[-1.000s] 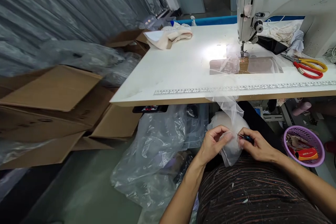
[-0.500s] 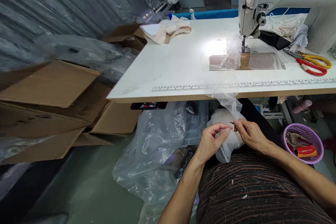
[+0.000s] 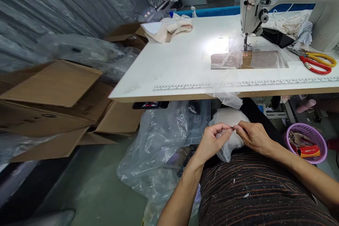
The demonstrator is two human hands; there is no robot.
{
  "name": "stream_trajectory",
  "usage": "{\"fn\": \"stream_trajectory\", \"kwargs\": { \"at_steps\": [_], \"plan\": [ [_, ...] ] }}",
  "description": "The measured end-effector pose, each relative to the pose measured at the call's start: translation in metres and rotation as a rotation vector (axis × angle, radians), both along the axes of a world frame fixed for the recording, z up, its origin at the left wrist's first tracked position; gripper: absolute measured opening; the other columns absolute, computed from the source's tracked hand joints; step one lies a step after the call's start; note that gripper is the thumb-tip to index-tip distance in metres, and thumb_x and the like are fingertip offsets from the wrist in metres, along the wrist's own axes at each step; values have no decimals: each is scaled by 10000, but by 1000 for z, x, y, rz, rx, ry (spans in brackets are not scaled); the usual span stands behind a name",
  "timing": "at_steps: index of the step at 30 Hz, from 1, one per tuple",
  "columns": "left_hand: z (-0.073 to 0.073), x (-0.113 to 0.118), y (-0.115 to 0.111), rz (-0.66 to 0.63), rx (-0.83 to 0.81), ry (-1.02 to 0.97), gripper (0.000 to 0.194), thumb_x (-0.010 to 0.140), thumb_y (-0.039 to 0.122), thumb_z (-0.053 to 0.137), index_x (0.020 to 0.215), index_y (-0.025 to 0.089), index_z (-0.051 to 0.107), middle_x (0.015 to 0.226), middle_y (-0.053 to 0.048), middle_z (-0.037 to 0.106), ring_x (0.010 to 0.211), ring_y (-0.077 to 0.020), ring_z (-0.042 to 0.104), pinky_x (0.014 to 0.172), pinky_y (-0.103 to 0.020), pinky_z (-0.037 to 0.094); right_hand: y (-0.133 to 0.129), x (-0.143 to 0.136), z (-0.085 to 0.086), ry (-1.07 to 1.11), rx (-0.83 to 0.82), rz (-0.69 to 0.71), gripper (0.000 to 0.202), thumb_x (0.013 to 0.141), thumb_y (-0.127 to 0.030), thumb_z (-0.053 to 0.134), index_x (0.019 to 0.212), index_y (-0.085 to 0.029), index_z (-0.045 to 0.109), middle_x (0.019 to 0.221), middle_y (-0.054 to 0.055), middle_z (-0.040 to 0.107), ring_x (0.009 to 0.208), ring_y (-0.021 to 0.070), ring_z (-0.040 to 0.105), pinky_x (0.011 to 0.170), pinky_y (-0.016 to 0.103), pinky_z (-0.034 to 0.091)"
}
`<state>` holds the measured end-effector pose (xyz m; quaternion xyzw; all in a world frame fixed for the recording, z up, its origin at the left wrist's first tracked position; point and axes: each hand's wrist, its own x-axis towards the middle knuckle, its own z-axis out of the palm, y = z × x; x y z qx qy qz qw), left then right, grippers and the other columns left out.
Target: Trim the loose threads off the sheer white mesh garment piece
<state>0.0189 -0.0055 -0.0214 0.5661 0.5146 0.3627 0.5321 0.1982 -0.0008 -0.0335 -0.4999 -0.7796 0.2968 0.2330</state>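
Sheer white fabric (image 3: 230, 148) lies bunched on the lap below the table edge, and a strip of it hangs over that edge. My left hand (image 3: 215, 139) pinches something too small to make out, probably a bit of the fabric. Its fingertips meet those of my right hand (image 3: 251, 136), which is closed on a small dark thin tool, mostly hidden between the fingers. Above them stands a white sewing machine (image 3: 249, 10), its needle area over a plate in the white table (image 3: 174, 67).
Red- and yellow-handled scissors (image 3: 315, 64) lie right of the machine. A beige cloth (image 3: 172, 28) is at the table's back left. Cardboard boxes (image 3: 53, 84) and clear plastic (image 3: 159, 148) are on the left. A purple basket (image 3: 316, 134) stands at lower right.
My right hand has turned slightly and come in closer to my left fingertips. The dark tool shows less than before. The view has shifted a little.
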Motion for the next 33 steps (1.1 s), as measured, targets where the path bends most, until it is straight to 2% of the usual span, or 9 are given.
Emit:
{"fn": "stream_trajectory", "kwargs": {
  "at_steps": [3, 7, 12, 15, 19, 22, 26, 30, 33],
  "plan": [
    [-2, 4, 0, 13, 6, 17, 248, 757, 400, 691, 773, 157, 737, 720, -40, 730, 631, -158, 627, 586, -250, 490, -3, -1, -4, 106, -95, -70, 358, 985, -419, 410, 737, -204, 552, 585, -24, 482, 509, 111, 386, 515, 254, 250],
    [-3, 5, -8, -11, -36, 28, 256, 791, 407, 657, 772, 155, 694, 668, -20, 685, 591, -135, 592, 555, -230, 458, -18, 0, -5, 458, -391, -32, 399, 887, -603, 517, 854, -206, 523, 660, -46, 465, 556, 102, 382, 515, 226, 336],
    [0, -9, -23, -283, -71, 92, 158, 798, 326, 646, 761, 175, 621, 661, 14, 623, 596, -114, 547, 563, -217, 435, -38, 14, 0, 607, -726, 122, 443, 808, -609, 635, 781, -177, 542, 632, -46, 446, 562, 92, 359, 506, 223, 330],
    [0, -19, -20, -448, -61, 72, 148, 736, 285, 700, 812, 184, 624, 739, 5, 639, 675, -130, 566, 641, -242, 468, -40, 25, 3, 586, -749, 209, 418, 853, -574, 597, 786, -161, 591, 621, -44, 450, 555, 87, 343, 504, 221, 308],
    [-2, -27, -1, -543, -161, 12, 296, 694, 342, 747, 906, 176, 623, 637, 39, 566, 585, -111, 510, 571, -225, 427, -30, 33, -2, 572, -675, 155, 422, 830, -582, 616, 759, -167, 583, 612, -49, 434, 557, 89, 344, 511, 223, 308],
    [-8, -28, 19, -425, -131, 54, 378, 683, 368, 768, 979, 175, 632, 638, 53, 534, 538, -89, 463, 509, -202, 368, -16, 35, -17, 568, -507, -32, 434, 823, -604, 588, 737, -181, 548, 630, -44, 429, 577, 100, 360, 532, 230, 331],
    [-32, -28, 42, -72, 38, 12, 492, 697, 407, 765, 1089, 162, 600, 747, 16, 598, 616, -104, 544, 588, -222, 446, 0, 35, -39, 500, -338, -256, 411, 814, -592, 562, 764, -183, 553, 636, -36, 449, 591, 116, 393, 545, 243, 357],
    [-59, -31, 49, 119, 252, 161, 477, 715, 378, 737, 1116, 155, 607, 1001, -86, 681, 820, -170, 649, 789, -330, 526, 4, 36, -51, 439, -316, -264, 351, 831, -530, 529, 788, -183, 560, 624, -40, 442, 567, 116, 390, 534, 248, 348],
    [-65, -32, 42, 207, 472, 373, 294, 806, 313, 652, 1065, 174, 648, 1069, -99, 679, 966, -215, 663, 867, -384, 530, 2, 37, -53, 399, -316, -264, 321, 837, -499, 510, 791, -185, 557, 618, -42, 433, 554, 116, 378, 522, 248, 333]
  ]
}}
